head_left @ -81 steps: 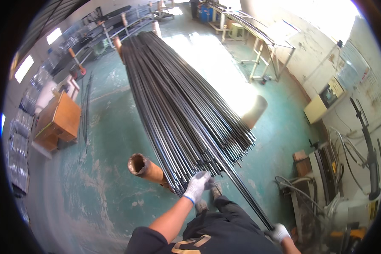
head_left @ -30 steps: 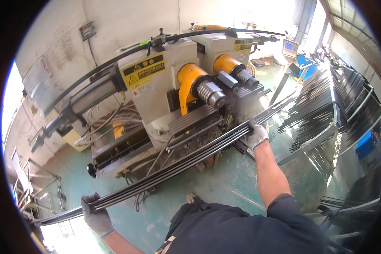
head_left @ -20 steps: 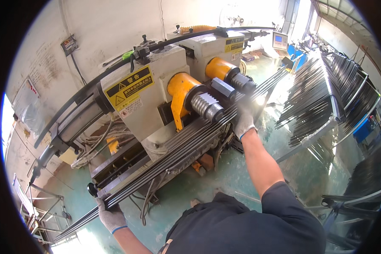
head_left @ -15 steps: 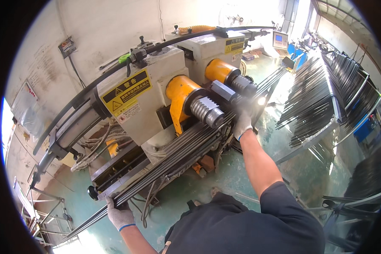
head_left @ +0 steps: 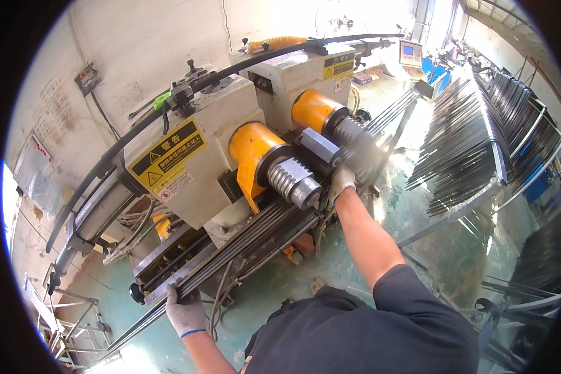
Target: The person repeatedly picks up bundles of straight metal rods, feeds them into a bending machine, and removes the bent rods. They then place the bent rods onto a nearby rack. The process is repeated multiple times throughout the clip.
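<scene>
Two gloved hands hold one bundle of long dark metal rods (head_left: 249, 246) against a grey machine (head_left: 193, 168) that stands on a worn green concrete floor (head_left: 430, 249) before a stained white wall (head_left: 137, 50). The machine carries two yellow cylindrical housings (head_left: 252, 149) with ribbed steel rollers (head_left: 293, 181) jutting toward the person, and a black-and-yellow warning label (head_left: 168, 156) on its face. To the right of the machine, well apart from it, racks of more dark rods (head_left: 474, 143) fan across the floor; behind the machine a small control screen (head_left: 411, 53) sits in bright light. The left hand (head_left: 186, 311), in a grey glove with a blue cuff, is low at the machine's lower left end, fingers wrapped around the bundle from beneath. The right hand (head_left: 341, 182), in a pale glove, is reached out on a nearly straight bare forearm to the machine's right roller, and it rests closed on the rods just beside that roller, though the exact grip of the fingers is hard to tell. The bundle lies along the front of the machine just below the rollers, its long axis running diagonally from the lower left, past the left hand, up to the upper right beyond the second roller.
</scene>
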Demonstrator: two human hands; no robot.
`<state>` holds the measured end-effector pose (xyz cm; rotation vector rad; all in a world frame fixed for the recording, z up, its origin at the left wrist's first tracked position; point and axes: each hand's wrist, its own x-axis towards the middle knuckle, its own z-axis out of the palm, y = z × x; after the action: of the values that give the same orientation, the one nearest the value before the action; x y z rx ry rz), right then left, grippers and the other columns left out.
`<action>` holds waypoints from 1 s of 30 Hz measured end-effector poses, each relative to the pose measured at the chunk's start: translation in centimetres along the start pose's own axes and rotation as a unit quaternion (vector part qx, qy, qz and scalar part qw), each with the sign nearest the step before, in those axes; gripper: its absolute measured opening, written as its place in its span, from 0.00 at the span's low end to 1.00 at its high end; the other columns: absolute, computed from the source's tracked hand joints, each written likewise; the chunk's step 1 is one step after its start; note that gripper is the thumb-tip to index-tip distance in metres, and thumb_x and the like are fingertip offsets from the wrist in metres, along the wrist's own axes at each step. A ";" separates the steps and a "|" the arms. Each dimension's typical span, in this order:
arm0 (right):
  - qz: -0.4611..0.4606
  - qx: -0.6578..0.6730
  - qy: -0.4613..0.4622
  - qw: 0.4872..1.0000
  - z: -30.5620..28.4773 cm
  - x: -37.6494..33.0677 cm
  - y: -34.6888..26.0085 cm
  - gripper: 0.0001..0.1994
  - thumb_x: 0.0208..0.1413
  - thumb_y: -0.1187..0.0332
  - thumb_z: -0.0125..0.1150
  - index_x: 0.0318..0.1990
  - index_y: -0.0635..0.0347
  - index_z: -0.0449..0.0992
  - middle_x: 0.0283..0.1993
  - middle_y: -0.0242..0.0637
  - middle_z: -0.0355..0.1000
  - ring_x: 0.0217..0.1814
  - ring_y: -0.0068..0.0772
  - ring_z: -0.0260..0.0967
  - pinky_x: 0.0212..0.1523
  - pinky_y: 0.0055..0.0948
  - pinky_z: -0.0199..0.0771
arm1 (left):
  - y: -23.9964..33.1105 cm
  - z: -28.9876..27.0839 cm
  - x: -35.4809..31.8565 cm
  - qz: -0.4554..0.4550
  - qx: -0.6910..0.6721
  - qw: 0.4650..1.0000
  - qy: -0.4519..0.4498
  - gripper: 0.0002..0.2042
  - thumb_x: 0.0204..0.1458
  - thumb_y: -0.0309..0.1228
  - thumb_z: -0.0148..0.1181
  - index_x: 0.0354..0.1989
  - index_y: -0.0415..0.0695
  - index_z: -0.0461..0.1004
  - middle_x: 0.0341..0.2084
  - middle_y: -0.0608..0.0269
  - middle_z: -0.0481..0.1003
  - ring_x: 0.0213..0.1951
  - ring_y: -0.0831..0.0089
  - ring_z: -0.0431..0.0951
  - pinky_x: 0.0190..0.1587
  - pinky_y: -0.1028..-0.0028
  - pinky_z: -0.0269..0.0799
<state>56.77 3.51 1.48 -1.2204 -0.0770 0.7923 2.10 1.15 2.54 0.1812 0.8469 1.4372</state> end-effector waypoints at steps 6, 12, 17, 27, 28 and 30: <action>-0.001 0.042 0.041 0.998 0.2 -0.6 1.3 0.17 0.72 0.55 0.63 0.51 0.60 0.82 0.45 0.41 0.83 0.40 0.38 0.80 0.42 0.36 0.77 | 4.4 -7.2 4.2 0.052 -0.013 0.998 0.036 0.17 0.74 0.41 0.60 0.53 0.38 0.81 0.50 0.52 0.84 0.56 0.55 0.84 0.65 0.56 0.78; -0.052 0.092 0.061 0.993 0.2 1.4 4.0 0.09 0.71 0.66 0.61 0.50 0.59 0.82 0.37 0.36 0.79 0.32 0.33 0.75 0.34 0.36 0.72 | 2.2 -4.1 4.5 0.119 0.064 0.989 0.051 0.18 0.74 0.44 0.61 0.51 0.38 0.82 0.46 0.53 0.84 0.51 0.60 0.84 0.60 0.59 0.81; -0.122 0.091 0.023 0.988 -2.9 7.3 8.9 0.12 0.72 0.65 0.59 0.53 0.61 0.82 0.42 0.34 0.79 0.41 0.30 0.74 0.43 0.33 0.71 | -4.0 1.0 2.4 0.056 0.024 0.998 0.025 0.16 0.73 0.42 0.63 0.51 0.40 0.82 0.48 0.55 0.85 0.52 0.60 0.85 0.59 0.60 0.81; -0.102 -0.019 0.005 0.995 -6.5 -1.3 3.4 0.23 0.77 0.54 0.62 0.62 0.69 0.81 0.57 0.35 0.82 0.55 0.28 0.74 0.60 0.31 0.73 | 0.2 -5.5 3.8 0.102 0.021 0.995 0.004 0.22 0.74 0.43 0.60 0.66 0.38 0.77 0.60 0.51 0.82 0.61 0.56 0.82 0.68 0.54 0.76; -0.106 -0.053 0.013 0.993 -7.5 -1.6 3.7 0.24 0.77 0.53 0.62 0.61 0.70 0.81 0.56 0.35 0.82 0.54 0.27 0.74 0.60 0.31 0.73 | -0.1 -5.3 3.9 0.113 0.024 0.993 0.017 0.22 0.75 0.43 0.60 0.66 0.37 0.77 0.60 0.51 0.83 0.60 0.56 0.82 0.68 0.54 0.77; -0.117 -0.119 0.030 0.985 -9.2 -2.2 4.1 0.26 0.77 0.51 0.63 0.59 0.72 0.82 0.53 0.35 0.83 0.53 0.26 0.74 0.60 0.31 0.73 | -0.9 -4.0 4.0 0.122 0.032 0.991 0.043 0.22 0.75 0.42 0.60 0.66 0.36 0.76 0.59 0.51 0.83 0.60 0.57 0.83 0.68 0.57 0.78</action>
<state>57.30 -4.68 -4.74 -1.4304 -0.2682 0.5502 0.05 3.12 -2.39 0.2803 0.9680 1.6571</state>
